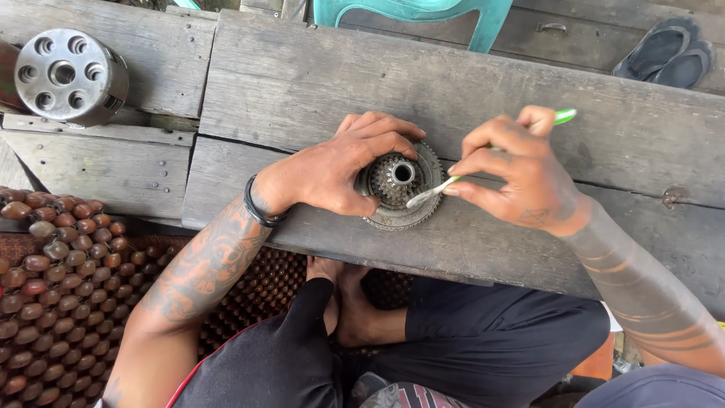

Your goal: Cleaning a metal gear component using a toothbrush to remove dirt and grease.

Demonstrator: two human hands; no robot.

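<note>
Both my hands work at the desk (529, 91) edge: left hand (340, 170) fingers clamp the toothed metal gear (400, 189) flat on the planks, right hand (513, 170) fingers pinch a green toothbrush (445, 185), bristles touching its hub. Farther left sits a drilled metal cylinder (69, 75).

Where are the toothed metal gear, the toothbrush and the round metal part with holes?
toothed metal gear (414, 215): head view, on its toothed lower rim.
toothbrush (424, 196): head view, on the white bristle end.
round metal part with holes (69, 75): head view, on its flat top face.
</note>
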